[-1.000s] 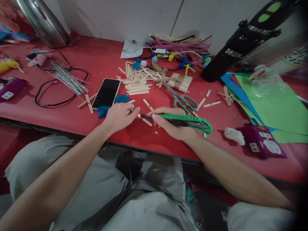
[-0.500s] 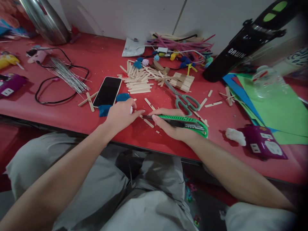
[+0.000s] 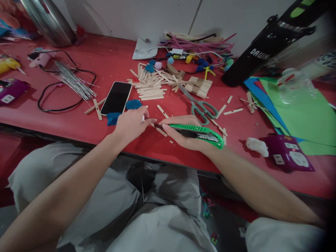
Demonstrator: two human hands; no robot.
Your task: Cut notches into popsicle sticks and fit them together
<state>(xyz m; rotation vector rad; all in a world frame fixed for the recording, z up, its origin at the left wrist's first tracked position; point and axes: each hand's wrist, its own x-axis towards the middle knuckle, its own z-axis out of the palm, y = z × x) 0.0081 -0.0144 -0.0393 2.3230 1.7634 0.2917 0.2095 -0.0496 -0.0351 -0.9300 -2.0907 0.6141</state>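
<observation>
My right hand (image 3: 183, 132) is wrapped round a green utility knife (image 3: 201, 131), its dark blade end pointing left at my other hand's thumb. Fingers curled and thumb stretched toward the blade, my left hand (image 3: 132, 122) rests low on the table; a small white bit shows at its fingers, and what they grip is hidden. Just below the blade tip lies a wooden craft stick (image 3: 160, 131), its left end close to my left thumb. Another notched stick (image 3: 162, 111) lies beyond. Blue pieces (image 3: 113, 118) sit beside my left hand, near a phone (image 3: 117, 98).
Grey-handled scissors (image 3: 201, 106) lie beyond my right hand, beside a pile of craft sticks (image 3: 151, 85). A black bottle (image 3: 249, 56) stands back right near coloured paper (image 3: 309, 122). At right are a purple box (image 3: 288, 154) and a white lump (image 3: 257, 146). Metal wires (image 3: 75, 82) lie left.
My right hand and the utility knife have shifted slightly left, nearer my left thumb. My left hand stays almost in place. The whole view has moved a little.
</observation>
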